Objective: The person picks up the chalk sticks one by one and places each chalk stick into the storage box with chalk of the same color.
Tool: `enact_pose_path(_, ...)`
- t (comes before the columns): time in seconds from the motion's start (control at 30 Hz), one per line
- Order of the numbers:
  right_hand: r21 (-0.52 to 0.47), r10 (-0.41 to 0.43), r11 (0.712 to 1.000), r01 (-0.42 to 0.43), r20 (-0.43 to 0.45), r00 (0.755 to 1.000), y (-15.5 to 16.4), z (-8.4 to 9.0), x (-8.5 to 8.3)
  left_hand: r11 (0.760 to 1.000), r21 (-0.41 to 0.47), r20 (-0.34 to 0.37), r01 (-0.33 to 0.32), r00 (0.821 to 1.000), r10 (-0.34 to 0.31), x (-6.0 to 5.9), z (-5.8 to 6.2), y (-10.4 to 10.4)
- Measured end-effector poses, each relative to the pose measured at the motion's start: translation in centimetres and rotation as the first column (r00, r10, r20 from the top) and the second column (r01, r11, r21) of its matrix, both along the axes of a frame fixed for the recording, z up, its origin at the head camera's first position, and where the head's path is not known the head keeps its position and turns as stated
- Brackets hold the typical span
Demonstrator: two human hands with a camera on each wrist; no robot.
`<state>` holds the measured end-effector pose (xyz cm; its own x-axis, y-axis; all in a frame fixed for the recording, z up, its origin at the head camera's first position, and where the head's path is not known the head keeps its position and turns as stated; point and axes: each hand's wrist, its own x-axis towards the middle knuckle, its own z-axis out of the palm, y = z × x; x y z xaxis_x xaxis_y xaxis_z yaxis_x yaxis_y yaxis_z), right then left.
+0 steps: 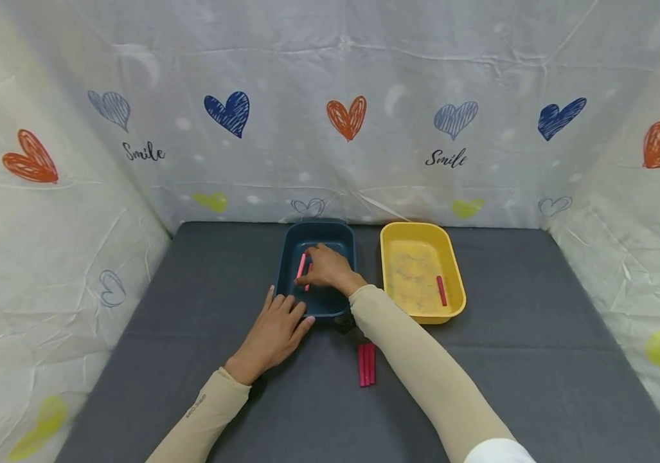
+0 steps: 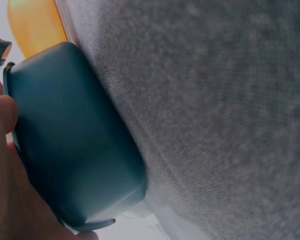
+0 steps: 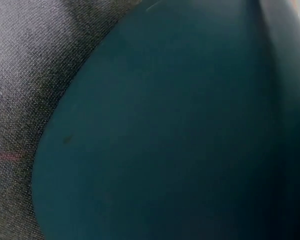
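Observation:
A dark blue tray (image 1: 338, 247) stands mid-table, with a yellow tray (image 1: 413, 267) to its right. My right hand (image 1: 325, 267) reaches into the blue tray, and its fingertips pinch a pink-red stick (image 1: 301, 264). A second stick shows just under the fingers. One red stick (image 1: 441, 290) lies in the yellow tray. My left hand (image 1: 275, 328) lies flat on the cloth, fingers straight, against the blue tray's near left corner. The left wrist view shows that tray's outer wall (image 2: 75, 140) beside my palm (image 2: 5, 180). The right wrist view is filled by the tray's blue inside (image 3: 190, 140).
A few red sticks (image 1: 366, 364) lie side by side on the grey table cloth (image 1: 526, 360), just in front of the blue tray and under my right forearm. White cloth walls printed with hearts (image 1: 347, 117) enclose the table at the back and both sides.

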<state>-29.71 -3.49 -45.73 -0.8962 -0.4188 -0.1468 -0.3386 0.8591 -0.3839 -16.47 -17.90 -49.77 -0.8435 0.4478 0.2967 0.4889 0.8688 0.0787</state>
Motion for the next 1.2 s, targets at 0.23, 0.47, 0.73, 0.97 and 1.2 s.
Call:
enact_pose_path(0.23, 0.004, -0.002, 1.0, 0.002, 0.001, 1.0, 0.1, -0.1, -0.1, 1.0, 0.011, -0.003, -0.002, 1.0, 0.002, 0.0, -0.1, 0.1)
enact_pose_path(0.47, -0.052, 0.01, 0.999, -0.011, -0.035, 0.999, 0.7, 0.4, 0.2, 1.0, 0.003, 0.012, -0.005, 1.0, 0.005, -0.1, -0.1, 0.2)
enact_pose_path(0.73, -0.202, 0.038, 0.977, -0.06, -0.111, 0.993, 1.8, 2.6, 1.6, 1.0, 0.004, 0.017, -0.016, 1.0, 0.016, -0.2, 0.1, 0.2)
enact_pose_path(0.97, -0.253, 0.032, 0.965, -0.074, -0.169, 0.985, 3.1, 3.9, 3.2, 1.0, 0.009, 0.022, -0.013, 1.0, 0.013, 0.0, 0.1, 0.2)
enact_pose_path(1.2, -0.363, 0.012, 0.928, -0.087, -0.204, 0.979, 4.6, 3.9, 5.1, 1.0, 0.007, 0.028, -0.018, 0.999, 0.018, -0.1, 0.1, 0.2)
